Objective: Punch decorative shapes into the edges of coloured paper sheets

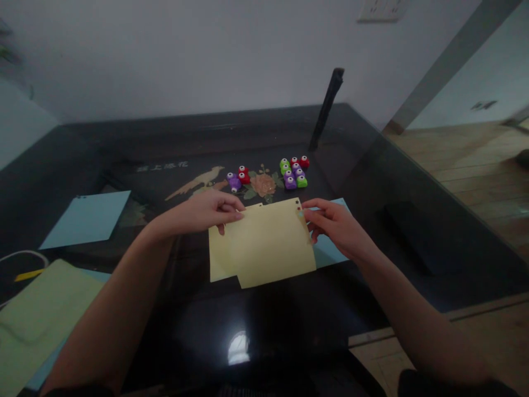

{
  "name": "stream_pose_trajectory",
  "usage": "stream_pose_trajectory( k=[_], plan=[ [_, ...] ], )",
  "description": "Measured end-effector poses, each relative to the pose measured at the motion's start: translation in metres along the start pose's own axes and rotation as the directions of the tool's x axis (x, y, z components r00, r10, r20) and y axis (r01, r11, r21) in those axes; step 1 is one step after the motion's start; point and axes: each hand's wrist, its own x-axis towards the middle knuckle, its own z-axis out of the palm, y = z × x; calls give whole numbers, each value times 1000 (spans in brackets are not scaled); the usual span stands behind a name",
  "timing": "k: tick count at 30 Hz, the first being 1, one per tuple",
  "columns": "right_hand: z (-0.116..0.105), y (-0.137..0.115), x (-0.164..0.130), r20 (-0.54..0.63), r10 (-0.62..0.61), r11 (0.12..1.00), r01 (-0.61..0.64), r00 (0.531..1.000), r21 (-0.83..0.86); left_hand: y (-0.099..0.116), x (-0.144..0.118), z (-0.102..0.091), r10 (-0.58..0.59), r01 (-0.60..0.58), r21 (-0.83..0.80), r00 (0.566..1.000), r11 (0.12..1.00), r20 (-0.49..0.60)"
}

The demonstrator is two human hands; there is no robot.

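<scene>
On the dark glass table [289, 320], left hand [204, 212] and right hand [336, 226] each pinch the yellow sheets [268, 245] (overlapping, far edge lifted), near small coloured punches [294, 172].

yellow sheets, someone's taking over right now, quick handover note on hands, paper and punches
Left hand pinches the top left edge of the yellow sheets. Right hand grips their top right corner, where small punched shapes show. A blue sheet lies under them on the dark glass table. Craft punches sit behind, untouched. Done: one corner punched. Left: other edges look unpunched.
</scene>
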Motion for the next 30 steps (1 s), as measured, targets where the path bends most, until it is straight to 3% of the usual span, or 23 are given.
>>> stream_pose_trajectory(
  k=[5,7,11,14,18,23,26,30],
  plan=[
    [-13,0,-5,202,73,974,-26,977,-227,-1,0,-3,10,-14,-35,994,999,-112],
    [-18,1,-10,219,88,970,-34,972,-240,-3,3,-1,26,-37,-70,988,997,-154],
    [-25,4,-24,47,28,980,-18,999,-198,-4,14,15,56,-125,-199,946,972,-320],
    [-33,6,-37,-137,-15,989,-6,990,-146,3,27,29,62,-167,-218,906,962,-419],
    [-52,6,-51,-354,-77,995,50,932,-85,24,51,35,187,-271,-117,861,955,-472],
    [-78,10,-64,-574,-156,988,135,804,-79,53,98,39,350,-390,18,806,921,-477],
    [-87,24,-74,-626,-123,992,80,770,-98,61,122,52,364,-361,93,821,928,-441],
    [-89,47,-86,-609,-90,979,-44,788,-201,56,137,77,337,-293,174,870,940,-360]
  ],
)
